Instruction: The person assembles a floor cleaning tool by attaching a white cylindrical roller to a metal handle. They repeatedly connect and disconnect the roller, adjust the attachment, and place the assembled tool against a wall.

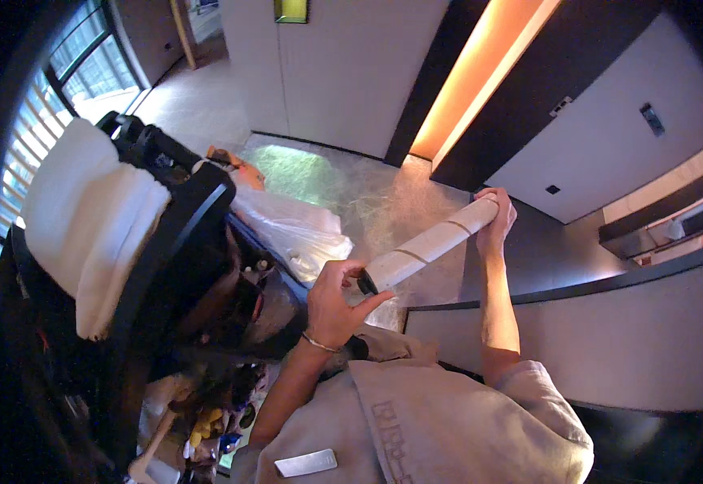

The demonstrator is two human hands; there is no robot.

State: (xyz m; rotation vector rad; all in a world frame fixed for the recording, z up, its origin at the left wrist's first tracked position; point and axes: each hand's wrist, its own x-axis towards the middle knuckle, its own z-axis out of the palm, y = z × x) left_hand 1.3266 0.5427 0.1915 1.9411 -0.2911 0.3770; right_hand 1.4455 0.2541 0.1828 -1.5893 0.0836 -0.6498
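A long white roll (432,246) slants across in front of me, with thin darker bands round it and a dark round end (368,282) at its lower left. My right hand (497,222) is closed round the upper right end. At the dark end is my left hand (337,306), its fingers curled against the rim and its thumb stretched along below. What lies inside the roll cannot be seen.
On my left stands a black cart (198,218) carrying folded white towels (93,218), with a white plastic bag (295,230) at its side. Assorted supplies (214,427) fill its lower part. A low grey partition (594,335) runs along my right.
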